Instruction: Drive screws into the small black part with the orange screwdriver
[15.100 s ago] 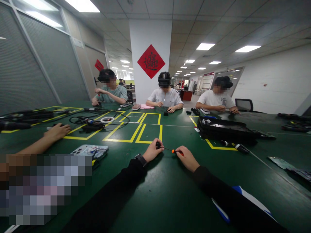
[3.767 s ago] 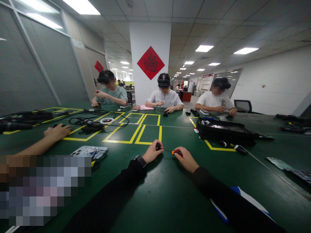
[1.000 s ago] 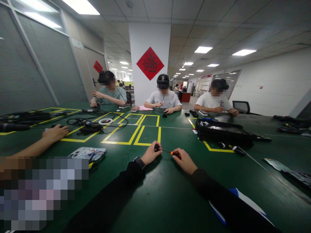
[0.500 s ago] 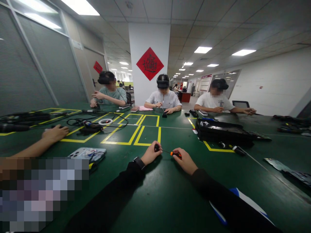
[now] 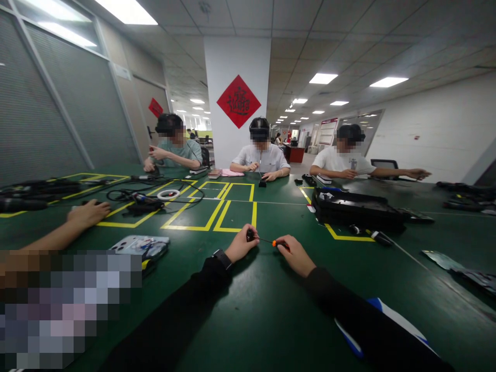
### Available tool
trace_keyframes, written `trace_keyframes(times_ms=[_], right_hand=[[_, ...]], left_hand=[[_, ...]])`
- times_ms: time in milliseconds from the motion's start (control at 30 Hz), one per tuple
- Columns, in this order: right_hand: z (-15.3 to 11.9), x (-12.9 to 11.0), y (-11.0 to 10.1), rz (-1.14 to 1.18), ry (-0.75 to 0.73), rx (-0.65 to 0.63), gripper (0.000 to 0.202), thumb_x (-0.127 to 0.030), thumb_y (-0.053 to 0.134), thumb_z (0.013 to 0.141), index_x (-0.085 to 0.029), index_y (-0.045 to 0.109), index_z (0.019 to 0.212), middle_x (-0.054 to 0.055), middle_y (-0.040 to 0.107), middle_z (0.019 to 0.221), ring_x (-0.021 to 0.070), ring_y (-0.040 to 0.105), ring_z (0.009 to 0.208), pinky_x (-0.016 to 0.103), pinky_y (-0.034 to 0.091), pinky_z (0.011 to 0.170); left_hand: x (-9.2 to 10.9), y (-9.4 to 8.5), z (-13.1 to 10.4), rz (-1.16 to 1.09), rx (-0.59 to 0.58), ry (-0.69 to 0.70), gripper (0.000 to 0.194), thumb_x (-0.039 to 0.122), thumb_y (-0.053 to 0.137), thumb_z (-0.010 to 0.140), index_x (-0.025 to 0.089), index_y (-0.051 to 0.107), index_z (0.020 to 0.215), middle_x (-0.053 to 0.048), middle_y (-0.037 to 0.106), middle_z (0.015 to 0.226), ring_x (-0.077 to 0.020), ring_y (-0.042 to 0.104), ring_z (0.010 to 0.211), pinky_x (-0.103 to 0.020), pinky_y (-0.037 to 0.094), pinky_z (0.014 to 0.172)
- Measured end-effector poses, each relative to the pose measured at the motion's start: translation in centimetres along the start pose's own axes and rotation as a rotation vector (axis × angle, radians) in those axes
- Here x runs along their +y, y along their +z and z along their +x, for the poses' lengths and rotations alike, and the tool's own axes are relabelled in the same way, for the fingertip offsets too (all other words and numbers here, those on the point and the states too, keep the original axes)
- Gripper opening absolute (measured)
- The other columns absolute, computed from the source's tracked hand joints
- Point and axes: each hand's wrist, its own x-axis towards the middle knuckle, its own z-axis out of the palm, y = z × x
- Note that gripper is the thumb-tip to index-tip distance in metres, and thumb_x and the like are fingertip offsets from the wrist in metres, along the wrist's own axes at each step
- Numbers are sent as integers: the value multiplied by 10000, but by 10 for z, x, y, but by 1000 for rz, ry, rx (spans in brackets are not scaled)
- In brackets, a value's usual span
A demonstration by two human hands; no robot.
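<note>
My left hand (image 5: pixel 241 245), with a dark watch on the wrist, is closed around a small black part (image 5: pixel 250 235) whose kind I cannot make out. My right hand (image 5: pixel 296 255) grips the orange and black handle of a screwdriver (image 5: pixel 275 243). The screwdriver's thin shaft points left, and its tip meets the black part or lies right beside it; which one I cannot tell. Both hands are low over the green table (image 5: pixel 240 320), near its middle.
A black tray (image 5: pixel 356 209) stands ahead on the right, with a black-handled tool (image 5: pixel 382 238) near it. Cables and a white ring (image 5: pixel 168 195) lie ahead left. A co-worker's hand (image 5: pixel 90 213) rests at left. A blue-white packet (image 5: pixel 399 323) lies by my right sleeve. Three people sit opposite.
My right hand's fingers have shifted slightly on the screwdriver handle, covering more of it. My left hand stays nearly still. The person at far right has stretched an arm farther right.
</note>
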Motion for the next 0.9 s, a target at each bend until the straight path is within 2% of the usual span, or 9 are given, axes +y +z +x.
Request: trace_keyframes(times_ms=[100, 300, 500, 700, 900], right_hand=[[0, 1, 0, -36, -20, 9, 154, -196, 425, 795, -169, 573, 831, 48, 551, 838, 157, 484, 840, 309, 376, 789], [-1, 1, 0, 17, 0, -9, 151, -211, 523, 738, -180, 538, 885, 28, 554, 862, 146, 493, 824, 289, 394, 763], [0, 0, -1, -31, 1, -3, 154, -211, 428, 800, -175, 566, 860, 45, 551, 864, 157, 477, 866, 310, 374, 801], [-1, -1, -2, -34, -1, 8, 134, -216, 524, 741, -179, 546, 868, 31, 550, 869, 154, 476, 842, 293, 383, 772], [1, 1, -1, -20, 32, -12, 185, -228, 410, 811, -165, 573, 871, 49, 553, 863, 153, 480, 848, 301, 373, 794]], left_hand=[[-1, 0, 0, 13, -1, 4, 214, 153, 539, 671, 170, 433, 857, 9, 537, 793, -101, 531, 737, -269, 422, 740], [-1, 0, -1, 59, 14, 4, 214, 145, 545, 664, 171, 441, 849, 13, 536, 781, -104, 525, 735, -266, 417, 734], [0, 0, -1, 56, 7, 16, 208, 143, 536, 668, 171, 440, 851, 12, 535, 781, -103, 522, 737, -262, 417, 734], [2, -1, -1, 42, 4, 7, 213, 148, 544, 665, 172, 439, 849, 11, 535, 790, -104, 529, 741, -270, 422, 745], [7, 0, -2, 6, 0, -17, 210, 142, 545, 664, 172, 441, 844, 11, 540, 784, -104, 536, 738, -281, 427, 755]])
